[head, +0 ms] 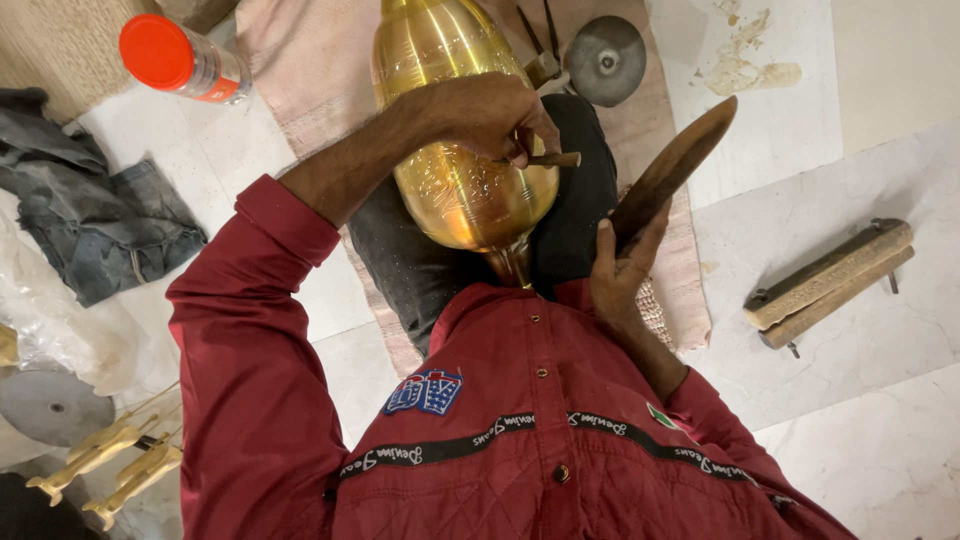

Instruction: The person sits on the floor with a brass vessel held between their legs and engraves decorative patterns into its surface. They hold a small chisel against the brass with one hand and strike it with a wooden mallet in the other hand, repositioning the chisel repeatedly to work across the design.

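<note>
A shiny brass vessel (455, 190) with engraved bands lies across my lap, its narrow neck pointing toward my chest. My left hand (490, 115) rests on top of the vessel and pinches a small wooden-handled chisel (550, 159) against its side. My right hand (620, 265) grips the lower end of a flat, dark wooden mallet (675, 165), which angles up and away to the right of the vessel. I wear a red quilted jacket (480, 420) and dark trousers (400, 260).
A pinkish cloth (310, 60) lies under the vessel on the pale stone floor. A red-capped spray can (185, 60) and crumpled dark clothing (95, 215) lie at the left. A wooden clamp block (830, 280) lies at the right, a round metal disc (605, 60) at the top.
</note>
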